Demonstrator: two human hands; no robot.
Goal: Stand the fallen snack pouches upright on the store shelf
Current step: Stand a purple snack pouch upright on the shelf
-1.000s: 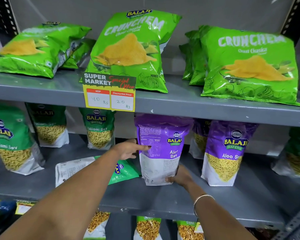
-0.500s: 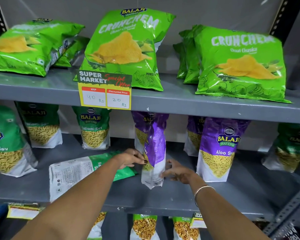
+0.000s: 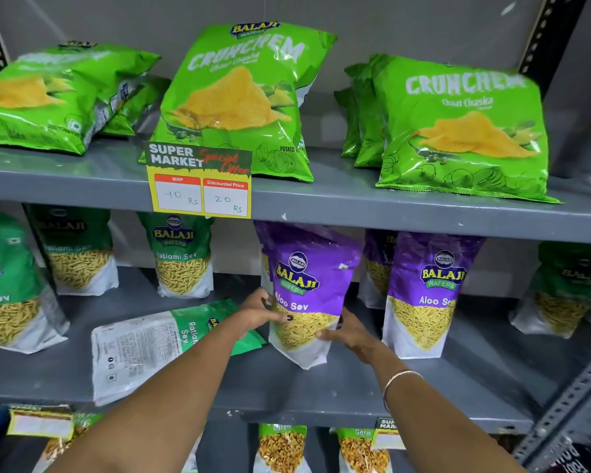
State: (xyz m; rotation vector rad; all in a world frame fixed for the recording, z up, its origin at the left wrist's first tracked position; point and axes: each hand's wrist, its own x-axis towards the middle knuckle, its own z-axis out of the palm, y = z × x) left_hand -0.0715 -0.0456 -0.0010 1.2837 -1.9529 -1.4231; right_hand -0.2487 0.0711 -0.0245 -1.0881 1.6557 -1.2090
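A purple Aloo Sev pouch (image 3: pixel 306 288) stands upright at the middle of the grey middle shelf (image 3: pixel 321 390), its printed front facing me. My left hand (image 3: pixel 258 310) grips its left edge and my right hand (image 3: pixel 347 334) holds its lower right corner. Just left of it a green Ratlami Sev pouch (image 3: pixel 151 346) lies flat on the shelf, back side up, partly under my left forearm.
Another purple Aloo Sev pouch (image 3: pixel 427 295) stands close on the right. Green Ratlami Sev pouches (image 3: pixel 181 257) stand at the back left. Green Crunchem chip bags (image 3: pixel 239 97) fill the upper shelf above a price tag (image 3: pixel 200 180). More pouches sit on the bottom shelf.
Both hands have turned the purple pouch about its upright axis: first its back faced me, then its edge, now its front. It stands on the shelf.
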